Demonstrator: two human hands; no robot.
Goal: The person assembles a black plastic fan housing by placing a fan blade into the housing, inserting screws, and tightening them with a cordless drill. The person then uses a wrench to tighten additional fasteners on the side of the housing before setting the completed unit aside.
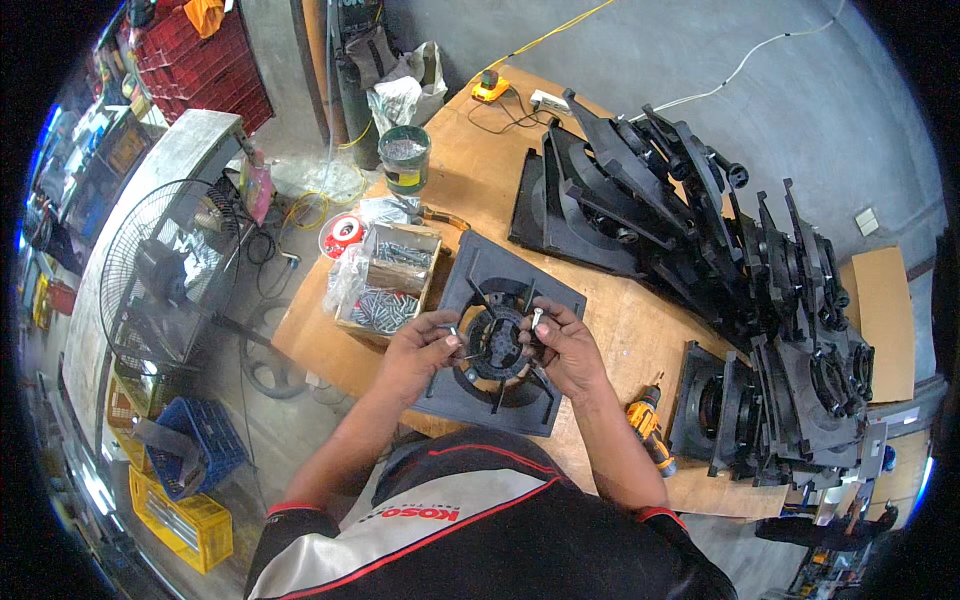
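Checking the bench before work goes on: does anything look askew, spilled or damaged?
No clear spill or damage shows. The pile of black stove tops on the right looks askew: its pieces lean and overlap at uneven angles, unlike the single stove top lying flat on the table.

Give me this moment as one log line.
left hand: pinching small metal piece; right hand: pinching silver fastener; both: over black burner frame; cordless drill: on table

Bright centre, bowed edges, black corners
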